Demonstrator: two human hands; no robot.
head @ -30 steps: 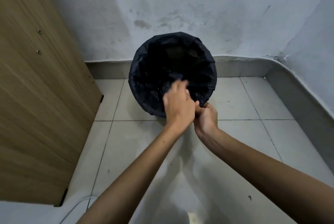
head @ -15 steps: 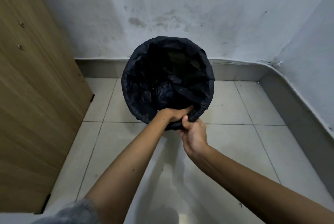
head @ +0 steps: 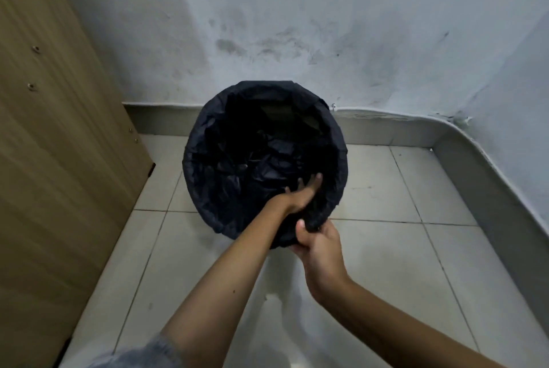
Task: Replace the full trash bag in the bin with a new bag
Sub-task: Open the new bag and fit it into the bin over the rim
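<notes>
A round bin [head: 332, 126] stands on the tiled floor against the back wall, lined with a black trash bag [head: 225, 156] whose edge is folded over the rim all around. The bag's inside is crumpled and dark. My left hand [head: 300, 193] reaches inside the near part of the bag, fingers spread and pressed flat against the plastic. My right hand [head: 319, 244] grips the near rim from outside, thumb over the folded bag edge. The bin's own wall is almost wholly hidden by the bag.
A wooden cabinet side [head: 59, 144] rises close on the left. White walls [head: 326, 25] meet in a corner at the back right, with a grey skirting [head: 481, 165] along the floor. Pale floor tiles [head: 386, 263] lie in front and right of the bin.
My left hand has gone from the near rim down into the bag and now lies flat inside. My right hand stays on the near rim. The view has tilted and shifted slightly.
</notes>
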